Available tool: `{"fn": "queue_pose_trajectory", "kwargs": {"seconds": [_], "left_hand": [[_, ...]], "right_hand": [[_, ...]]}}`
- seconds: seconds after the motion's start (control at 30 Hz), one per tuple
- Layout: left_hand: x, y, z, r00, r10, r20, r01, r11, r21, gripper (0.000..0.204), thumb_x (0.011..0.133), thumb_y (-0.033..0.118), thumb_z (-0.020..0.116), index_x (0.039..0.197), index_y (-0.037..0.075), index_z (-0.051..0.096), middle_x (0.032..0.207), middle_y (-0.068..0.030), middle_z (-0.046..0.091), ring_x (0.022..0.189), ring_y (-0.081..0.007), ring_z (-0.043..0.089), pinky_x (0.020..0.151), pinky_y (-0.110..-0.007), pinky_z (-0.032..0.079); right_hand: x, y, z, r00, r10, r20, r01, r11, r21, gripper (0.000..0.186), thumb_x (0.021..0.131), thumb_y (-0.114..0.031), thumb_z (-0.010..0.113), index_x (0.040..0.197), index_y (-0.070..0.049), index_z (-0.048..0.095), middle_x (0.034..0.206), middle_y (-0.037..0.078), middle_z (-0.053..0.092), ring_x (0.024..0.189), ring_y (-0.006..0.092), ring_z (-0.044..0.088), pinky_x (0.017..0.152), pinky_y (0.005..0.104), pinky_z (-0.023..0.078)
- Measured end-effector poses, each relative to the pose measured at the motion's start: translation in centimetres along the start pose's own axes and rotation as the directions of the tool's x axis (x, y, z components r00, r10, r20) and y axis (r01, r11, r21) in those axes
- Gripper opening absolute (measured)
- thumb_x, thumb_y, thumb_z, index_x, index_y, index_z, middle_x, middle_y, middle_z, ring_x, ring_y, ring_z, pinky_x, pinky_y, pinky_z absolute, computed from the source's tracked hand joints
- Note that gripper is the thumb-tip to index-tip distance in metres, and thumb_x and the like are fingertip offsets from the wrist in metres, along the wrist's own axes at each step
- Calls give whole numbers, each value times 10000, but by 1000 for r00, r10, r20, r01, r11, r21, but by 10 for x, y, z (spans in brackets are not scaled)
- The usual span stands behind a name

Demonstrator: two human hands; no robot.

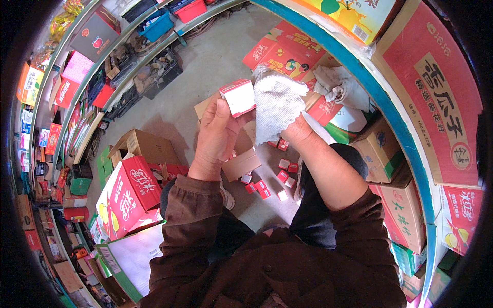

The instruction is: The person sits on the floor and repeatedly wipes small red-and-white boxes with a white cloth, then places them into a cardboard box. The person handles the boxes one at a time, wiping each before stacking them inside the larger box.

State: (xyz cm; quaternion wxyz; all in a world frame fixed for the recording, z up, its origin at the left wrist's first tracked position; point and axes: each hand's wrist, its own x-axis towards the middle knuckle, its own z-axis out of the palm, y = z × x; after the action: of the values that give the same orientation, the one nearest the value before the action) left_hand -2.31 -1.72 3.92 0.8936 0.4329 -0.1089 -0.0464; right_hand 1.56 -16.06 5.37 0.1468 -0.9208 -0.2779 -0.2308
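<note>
A: Where do we begin?

B: With the left hand (220, 131). We see its fingers pinching a small box (240, 100), red with a white face; the thumb lies on that face.

A: And the right hand (297, 128)?

B: A pale grey cloth (279, 105) drapes over it, so we cannot tell whether those fingers are spread or pressed together. Taking the held box as our clock's centre, we find the cloth at three o'clock, its edge meeting the box in our view; contact is uncertain.

A: What lies below?

B: At six o'clock we note an open brown carton (241, 165), partly hidden by the hands. Between five and six, small red-and-white boxes (264, 193) lie scattered on the floor (215, 46).

A: And farther out?

B: We find a large red carton (290, 49) between one and two o'clock, a bunched whitish cloth (339, 84) near three, and a brown carton (149, 147) at eight.
</note>
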Motion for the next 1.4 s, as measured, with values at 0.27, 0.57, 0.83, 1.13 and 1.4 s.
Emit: {"fn": "queue_pose_trajectory", "kwargs": {"seconds": [0.27,0.57,0.83,1.13,1.4], "left_hand": [[-1,3,1,999,35,-13,-33,991,129,391,988,289,406,1274,27,457,1238,-100,521,1132,-215,512,967,-381,411],[0,2,-18,995,91,37,-97,850,517,438,964,324,478,1244,-11,514,1155,-58,518,1078,-142,472,976,-274,340],[-1,-7,-21,999,-35,-5,35,939,343,433,956,315,494,1240,-10,508,1182,-68,567,1073,-160,526,931,-302,409],[0,-5,-15,997,-5,-78,34,929,369,408,987,327,419,1253,19,449,1156,-55,538,1055,-131,504,902,-270,410],[-3,1,-10,1000,17,23,-25,910,413,404,919,242,571,1226,1,469,1166,-55,550,1073,-139,516,961,-295,389]], "right_hand": [[-6,-1,3,990,41,-134,-23,991,131,229,688,-160,569,872,-27,595,763,171,594,748,305,605,683,405,489],[-6,-2,3,991,-80,107,85,996,-41,222,672,-204,585,820,-39,603,782,157,586,731,289,589,671,415,473],[-16,1,38,908,410,-91,-98,417,904,118,787,-141,628,869,-70,581,831,80,581,800,204,577,717,338,474],[-15,9,41,911,277,-306,-49,808,587,113,791,-112,635,885,-75,584,844,72,587,805,199,585,742,326,470],[-18,6,32,913,282,-296,-44,788,614,133,808,-187,592,870,-70,602,834,98,600,803,270,592,754,379,464]]}}
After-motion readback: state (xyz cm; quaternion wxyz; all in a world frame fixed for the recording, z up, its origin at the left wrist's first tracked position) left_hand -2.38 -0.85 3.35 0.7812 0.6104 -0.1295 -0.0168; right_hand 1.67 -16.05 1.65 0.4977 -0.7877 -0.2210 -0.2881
